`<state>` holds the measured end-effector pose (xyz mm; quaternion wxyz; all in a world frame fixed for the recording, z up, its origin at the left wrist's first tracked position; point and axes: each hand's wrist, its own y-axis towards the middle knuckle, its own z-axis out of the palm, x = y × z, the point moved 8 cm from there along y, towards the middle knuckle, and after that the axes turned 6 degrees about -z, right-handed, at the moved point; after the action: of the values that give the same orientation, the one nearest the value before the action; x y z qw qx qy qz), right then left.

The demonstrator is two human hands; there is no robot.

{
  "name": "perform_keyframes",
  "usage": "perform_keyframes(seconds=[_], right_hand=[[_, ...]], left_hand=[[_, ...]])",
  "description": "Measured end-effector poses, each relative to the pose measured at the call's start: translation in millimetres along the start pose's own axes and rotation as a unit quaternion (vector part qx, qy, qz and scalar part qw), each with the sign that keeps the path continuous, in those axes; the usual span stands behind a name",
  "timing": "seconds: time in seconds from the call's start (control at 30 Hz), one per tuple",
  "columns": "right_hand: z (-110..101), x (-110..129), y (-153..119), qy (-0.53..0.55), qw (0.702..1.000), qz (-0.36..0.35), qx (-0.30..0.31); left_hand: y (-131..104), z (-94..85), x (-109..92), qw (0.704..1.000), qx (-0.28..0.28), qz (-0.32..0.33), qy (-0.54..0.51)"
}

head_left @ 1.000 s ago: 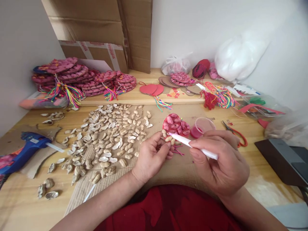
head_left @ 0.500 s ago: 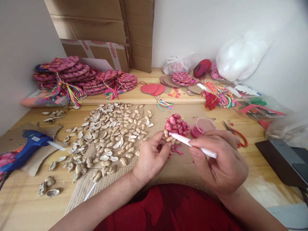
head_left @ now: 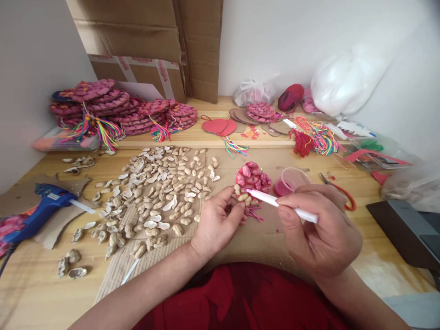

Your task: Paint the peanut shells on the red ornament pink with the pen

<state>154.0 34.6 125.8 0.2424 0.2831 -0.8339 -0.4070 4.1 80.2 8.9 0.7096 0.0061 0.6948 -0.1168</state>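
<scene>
Looking down through the head view, pinching a slim white pen (head_left: 275,201) between thumb and fingers of the right hand (head_left: 319,229), tilted down to the left, pink tip right by the pale peanuts (head_left: 243,197) on the near side of the pink peanut disc (head_left: 254,176). Across to the left hand (head_left: 216,224), curled in at the disc's near left edge, with thumb and forefinger drawn close together, seemingly pinching the rim, though partly hidden behind the fingers. Showing the disc between and just beyond both hands, just left of the clear cup (head_left: 296,178) of pink liquid, with pink strands (head_left: 254,213) at its near side. Taking in loose peanuts and shells (head_left: 161,183) strewn over the cardboard (head_left: 223,160) to the left, then a blue glue gun (head_left: 51,206) farther out. Spotting orange-handled pliers (head_left: 348,196) right of the cup, and finished-looking pink discs (head_left: 120,107) stacked on the shelf (head_left: 195,137) behind.
</scene>
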Motion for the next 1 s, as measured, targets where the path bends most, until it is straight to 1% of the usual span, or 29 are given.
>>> perform_keyframes(seconds=[0.17,0.3,0.43,0.5,0.63,0.8,1.0], right_hand=[[1,-1,0,-0.003,1.000,0.005,0.003],[-2,-3,-1,-0.008,1.000,0.011,-0.006],[1,1,1,0.020,1.000,-0.013,0.008],[2,2,1,0.013,1.000,-0.025,0.010],[2,1,0,-0.008,1.000,-0.024,0.007],[6,8,2,0.002,0.998,-0.055,0.022],[7,10,4,0.000,0.998,-0.057,0.022]], left_hand=[[0,-0.4,0,1.000,0.001,0.001,-0.005],[1,-0.4,3,1.000,0.004,-0.014,-0.028],[0,0.9,2,0.999,0.008,-0.026,-0.040],[0,1.6,1,0.998,0.009,-0.038,-0.055],[1,3.1,3,0.994,0.015,-0.069,-0.085],[1,1.9,1,0.995,0.012,-0.049,-0.083],[2,2.5,4,0.996,0.018,-0.052,-0.073]])
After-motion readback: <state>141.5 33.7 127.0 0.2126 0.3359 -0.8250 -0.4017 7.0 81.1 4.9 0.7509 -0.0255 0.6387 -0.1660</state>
